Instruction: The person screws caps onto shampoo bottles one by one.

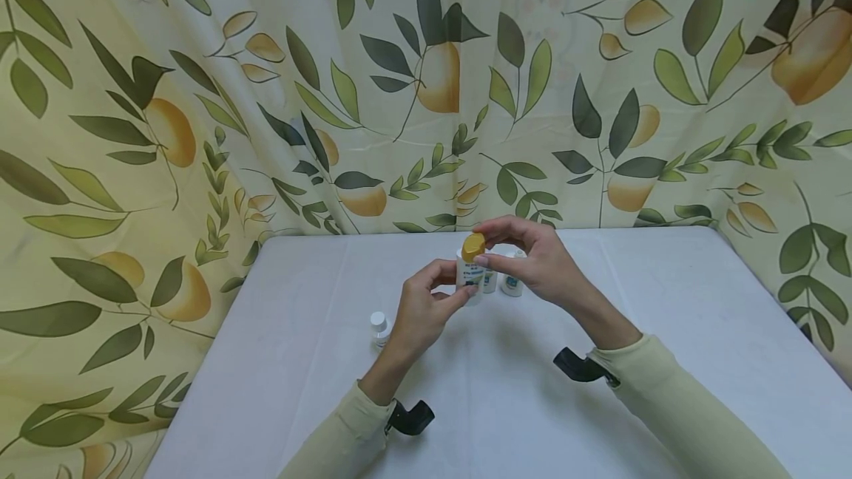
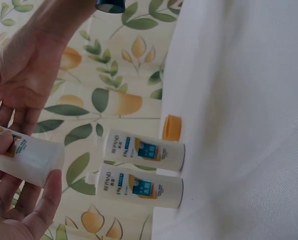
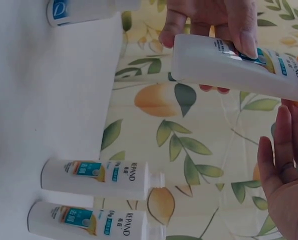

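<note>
My left hand (image 1: 422, 307) grips a white REPAND bottle (image 1: 469, 277) around its body and holds it above the table. A yellow cap (image 1: 473, 247) sits at the top of this bottle, with the fingers and thumb of my right hand (image 1: 547, 261) pinching it. Beyond the hands, two more white bottles stand upright: one bottle (image 3: 91, 176) shows a bare neck in the right wrist view, and the other bottle (image 3: 83, 220) stands beside it. In the left wrist view, a loose yellow cap (image 2: 172, 128) lies by these two bottles.
To the left of my left forearm stands a small bottle with a white cap (image 1: 379, 322). A white cloth (image 1: 319, 294) covers the table. Behind it and along the left side hangs a curtain (image 1: 399, 154) printed with leaves and fruit.
</note>
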Available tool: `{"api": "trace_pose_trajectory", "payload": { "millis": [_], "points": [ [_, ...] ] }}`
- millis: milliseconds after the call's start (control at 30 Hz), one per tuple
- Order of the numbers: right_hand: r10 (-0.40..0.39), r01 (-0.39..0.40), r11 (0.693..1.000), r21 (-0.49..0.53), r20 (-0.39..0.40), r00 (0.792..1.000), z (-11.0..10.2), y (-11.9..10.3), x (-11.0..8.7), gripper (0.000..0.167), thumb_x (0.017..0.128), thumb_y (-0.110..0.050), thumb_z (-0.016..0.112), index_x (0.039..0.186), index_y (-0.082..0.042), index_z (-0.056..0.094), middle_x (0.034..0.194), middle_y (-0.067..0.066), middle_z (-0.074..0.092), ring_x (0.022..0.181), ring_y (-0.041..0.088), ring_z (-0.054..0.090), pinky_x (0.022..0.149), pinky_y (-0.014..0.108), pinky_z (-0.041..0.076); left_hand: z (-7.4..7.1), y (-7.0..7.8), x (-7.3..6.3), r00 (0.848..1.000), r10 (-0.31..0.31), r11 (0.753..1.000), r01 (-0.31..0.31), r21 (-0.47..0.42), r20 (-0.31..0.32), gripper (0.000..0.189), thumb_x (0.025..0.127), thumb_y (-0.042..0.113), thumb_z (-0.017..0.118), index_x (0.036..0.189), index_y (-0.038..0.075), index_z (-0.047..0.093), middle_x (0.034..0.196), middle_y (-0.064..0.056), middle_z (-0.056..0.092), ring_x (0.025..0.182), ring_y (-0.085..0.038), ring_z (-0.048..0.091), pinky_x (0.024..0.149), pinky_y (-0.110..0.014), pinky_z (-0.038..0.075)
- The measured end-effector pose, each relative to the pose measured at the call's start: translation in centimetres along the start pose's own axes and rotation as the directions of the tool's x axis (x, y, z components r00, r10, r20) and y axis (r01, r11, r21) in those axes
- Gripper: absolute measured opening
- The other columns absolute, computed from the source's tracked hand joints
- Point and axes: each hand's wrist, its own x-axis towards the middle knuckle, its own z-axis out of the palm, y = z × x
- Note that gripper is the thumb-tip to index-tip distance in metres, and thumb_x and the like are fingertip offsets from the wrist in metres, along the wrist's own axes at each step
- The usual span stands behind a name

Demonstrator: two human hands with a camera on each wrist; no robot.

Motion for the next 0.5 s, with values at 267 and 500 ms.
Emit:
{"api": "trace_pose_trajectory", "payload": {
  "millis": [267,500],
  "points": [
    [0.004,-0.004,1.0,0.007,-0.007,1.0,0.12,-0.03,0.09,0.036,0.087,-0.01,0.08,0.121,-0.009,0.067,0.114,0.002,0.069,0.107,0.019,0.063,0.107,0.051,0.045,0.02,0.07,0.07,1.0,-0.006,1.0,0.006,-0.018,-0.006,0.033,0.09,0.014,0.078,0.121,0.011,0.067,0.12,-0.002,0.069,0.109,-0.019,0.067,0.083,-0.026,0.061],
    [0.015,-0.015,1.0,0.0,-0.012,1.0,0.22,0.01,0.16,0.034,0.088,-0.01,0.081,0.119,-0.009,0.067,0.114,0.003,0.069,0.107,0.019,0.063,0.106,0.047,0.045,0.07,-0.15,0.03,1.0,0.009,1.0,-0.009,-0.003,-0.017,0.033,0.09,0.014,0.079,0.12,0.01,0.067,0.119,-0.003,0.07,0.107,-0.018,0.068,0.082,-0.026,0.061]
  ]
}}
